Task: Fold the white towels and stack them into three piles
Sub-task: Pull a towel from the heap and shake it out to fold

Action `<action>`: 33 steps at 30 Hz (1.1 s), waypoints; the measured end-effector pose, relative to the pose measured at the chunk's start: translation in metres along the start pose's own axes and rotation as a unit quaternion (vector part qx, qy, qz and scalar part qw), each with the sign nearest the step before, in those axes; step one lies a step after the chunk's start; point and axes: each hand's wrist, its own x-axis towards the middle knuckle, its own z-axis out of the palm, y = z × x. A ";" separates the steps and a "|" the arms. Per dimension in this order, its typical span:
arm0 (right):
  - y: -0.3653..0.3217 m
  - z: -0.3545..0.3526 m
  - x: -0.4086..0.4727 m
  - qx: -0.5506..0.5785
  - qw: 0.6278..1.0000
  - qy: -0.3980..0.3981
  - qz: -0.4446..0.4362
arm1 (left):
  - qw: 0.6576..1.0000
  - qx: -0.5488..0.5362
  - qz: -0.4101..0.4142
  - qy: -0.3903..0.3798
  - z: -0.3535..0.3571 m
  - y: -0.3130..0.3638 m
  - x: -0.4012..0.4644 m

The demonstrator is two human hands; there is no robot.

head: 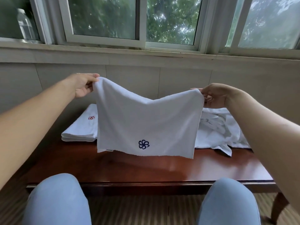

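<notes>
- One folded pile (81, 129) is all you can count as done; it lies on the left of the desk (146, 169), a red emblem on its top towel.
- Two more piles are still to be made, judging from the loose heap of unfolded towels (217, 132) crumpled on the right side of the desk.
- Nearest you, your knees (58, 200) sit at the desk's near edge, and the glossy near part of the top is where the next fold could be laid.
- Above the middle of the desk hangs the towel you are working on (146, 124), spread flat and facing you, its blue emblem (143, 144) low and left of centre, its lower edge clear of the wood.
- Your left hand (84, 86) pinches the upper left corner between thumb and fingers, held the higher of the two.
- Your right hand (214, 96) pinches the upper right corner likewise, so the top edge sags between them.
- Farthest off, a window sill (146, 54) runs along the wall, with a clear bottle (24, 25) at its left end.
</notes>
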 end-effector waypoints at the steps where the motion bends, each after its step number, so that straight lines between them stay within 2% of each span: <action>1: 0.003 -0.001 0.005 0.005 1.000 0.004 0.009 | 1.000 -0.003 -0.005 0.001 -0.001 -0.003 0.002; 7: 0.019 0.002 0.031 -0.112 0.989 -0.013 0.097 | 1.000 -0.011 -0.024 0.005 -0.003 -0.015 0.018; 9: 0.021 0.001 0.037 -0.136 0.984 -0.043 0.110 | 1.000 -0.012 -0.026 0.007 -0.005 -0.018 0.022; 13: 0.023 -0.002 0.036 -0.181 0.971 -0.137 0.074 | 0.999 -0.012 -0.027 0.013 -0.011 -0.021 0.030; 15: 0.023 -0.001 0.035 -0.127 0.981 -0.148 0.012 | 0.999 -0.003 -0.026 0.022 -0.014 -0.021 0.034; 18: 0.018 0.004 0.037 0.027 0.988 -0.064 -0.137 | 0.999 0.017 -0.022 0.037 -0.018 -0.020 0.038; 21: 0.009 0.009 0.041 0.039 0.971 0.043 -0.230 | 0.999 0.029 -0.016 0.044 -0.021 -0.020 0.039; 25: 0.001 0.008 0.038 -0.073 0.946 0.143 -0.282 | 0.998 0.062 0.004 0.018 -0.019 -0.018 0.034; 28: -0.002 0.007 0.033 -0.185 0.910 0.214 -0.304 | 0.992 0.121 0.028 -0.001 -0.016 -0.014 0.029; 30: -0.002 0.006 0.027 -0.277 0.873 0.256 -0.310 | 0.983 0.176 0.045 -0.015 -0.014 -0.013 0.024; 33: -0.003 0.004 0.014 -0.425 0.789 0.311 -0.315 | 0.950 0.299 0.094 0.004 -0.012 -0.014 0.019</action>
